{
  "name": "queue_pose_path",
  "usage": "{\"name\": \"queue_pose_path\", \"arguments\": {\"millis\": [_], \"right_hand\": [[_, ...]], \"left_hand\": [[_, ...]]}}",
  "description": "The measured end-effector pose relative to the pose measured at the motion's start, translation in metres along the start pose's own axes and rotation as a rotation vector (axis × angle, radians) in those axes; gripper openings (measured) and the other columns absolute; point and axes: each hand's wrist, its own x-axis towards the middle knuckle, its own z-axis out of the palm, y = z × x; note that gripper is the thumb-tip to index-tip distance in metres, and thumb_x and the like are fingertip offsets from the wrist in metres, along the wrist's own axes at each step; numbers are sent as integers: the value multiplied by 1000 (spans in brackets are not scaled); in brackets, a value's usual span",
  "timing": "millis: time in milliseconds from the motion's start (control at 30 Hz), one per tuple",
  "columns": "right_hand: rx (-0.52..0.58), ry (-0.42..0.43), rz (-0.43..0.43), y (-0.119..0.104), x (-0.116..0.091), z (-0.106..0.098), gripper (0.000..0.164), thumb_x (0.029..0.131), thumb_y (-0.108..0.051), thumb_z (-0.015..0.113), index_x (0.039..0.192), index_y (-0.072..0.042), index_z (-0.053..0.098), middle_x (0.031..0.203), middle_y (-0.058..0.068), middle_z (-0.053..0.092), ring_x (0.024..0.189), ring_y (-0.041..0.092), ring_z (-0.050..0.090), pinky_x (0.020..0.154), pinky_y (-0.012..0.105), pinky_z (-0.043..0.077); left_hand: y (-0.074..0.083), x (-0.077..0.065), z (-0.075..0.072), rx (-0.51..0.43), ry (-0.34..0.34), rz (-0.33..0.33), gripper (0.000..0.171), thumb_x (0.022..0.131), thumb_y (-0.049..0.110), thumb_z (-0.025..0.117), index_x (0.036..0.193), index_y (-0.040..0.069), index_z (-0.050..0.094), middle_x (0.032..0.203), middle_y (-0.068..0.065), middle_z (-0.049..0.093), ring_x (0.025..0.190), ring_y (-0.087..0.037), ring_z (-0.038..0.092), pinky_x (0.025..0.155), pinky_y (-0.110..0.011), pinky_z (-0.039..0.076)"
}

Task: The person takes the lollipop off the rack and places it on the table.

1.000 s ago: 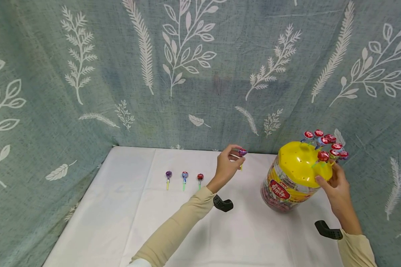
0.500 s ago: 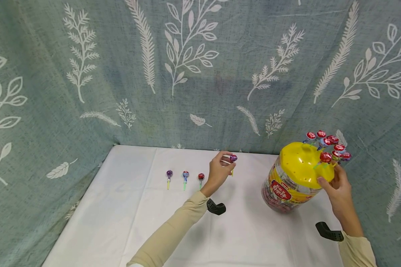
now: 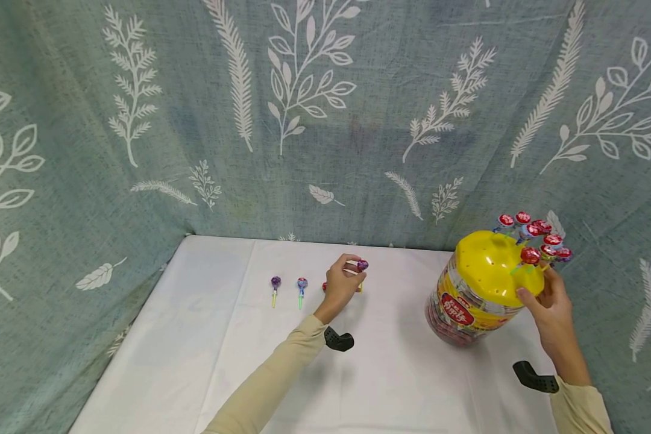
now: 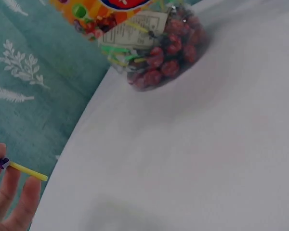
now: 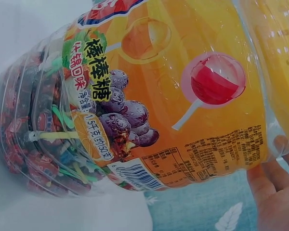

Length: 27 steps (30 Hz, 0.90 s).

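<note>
My left hand [image 3: 339, 286] pinches a purple-wrapped lollipop [image 3: 362, 265] above the white table; its yellow stick [image 4: 29, 171] shows in the left wrist view. On the right, a big clear candy jar [image 3: 456, 308] leans, its yellow lid [image 3: 480, 262] tipped toward the head camera. My right hand [image 3: 550, 316] grips the lid's right edge, thumb on top. Several lollipops [image 3: 530, 255] stand in the lid's holes on its far right side, while other holes show bare. In the right wrist view the jar's orange label [image 5: 183, 96] fills most of the picture, with wrapped candies [image 5: 43, 159] inside.
A purple lollipop [image 3: 275, 281] and a blue one [image 3: 302, 283] lie in a row on the white tablecloth [image 3: 239, 367]. A red one [image 3: 325, 287] beside them is mostly hidden by my left hand. A green leaf-patterned curtain [image 3: 304, 181] hangs behind the table.
My left hand has moved left and slightly down with the lollipop, away from the jar, and now covers most of the red lollipop. My right hand and the jar stay put.
</note>
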Motion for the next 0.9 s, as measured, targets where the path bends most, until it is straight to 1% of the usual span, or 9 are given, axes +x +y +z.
{"name": "queue_pose_path", "arguments": {"millis": [33,100,300,400,533,667,767,900], "right_hand": [[5,-1,0,0,0,0,68,97,-12,53,151,-21,13,156,5,16,133,12,30,90,4,35],[11,-1,-2,1,0,0,68,97,-11,53,151,-21,13,156,5,16,133,11,30,90,4,36],[12,4,-5,2,0,-1,68,97,-11,53,151,-21,14,156,4,16,132,10,31,90,4,35],[22,9,-12,2,0,-1,68,96,-10,53,151,-21,14,155,5,17,132,10,32,90,4,36],[37,11,-15,2,0,-1,68,96,-9,53,151,-21,15,155,5,18,132,10,32,90,4,36],[26,7,-5,2,0,0,68,97,-10,53,151,-22,14,156,4,16,135,12,29,90,4,36],[35,5,-1,2,0,0,68,97,-10,53,151,-22,14,156,3,15,136,14,28,90,4,36],[43,8,-6,3,0,0,68,96,-9,53,151,-21,14,156,4,16,135,13,29,91,5,36]], "left_hand": [[-2,0,-1,17,5,-8,31,78,-2,72,107,6,63,84,-12,65,63,-15,63,49,-28,55],[-5,-1,-4,33,6,-19,31,79,-2,72,107,6,63,83,-10,65,62,-13,62,49,-28,54],[-15,-2,-8,62,1,-47,31,79,-3,70,108,4,63,83,-11,64,62,-14,62,47,-28,54],[-20,-3,-9,83,5,-69,29,79,-3,70,106,6,63,81,-11,64,58,-13,61,45,-28,53],[-23,-4,-9,106,4,-100,28,80,-1,70,106,7,63,81,-10,63,54,-13,59,44,-28,52],[-26,-5,-9,124,3,-125,30,80,-1,70,109,3,62,81,-10,62,56,-15,59,44,-27,52],[-28,-6,-9,146,12,-124,30,79,-3,69,108,1,62,79,-10,62,54,-16,60,44,-27,52],[-30,-8,-8,186,29,-119,28,76,-6,68,103,-1,61,74,-8,59,44,-16,58,40,-25,50]]}}
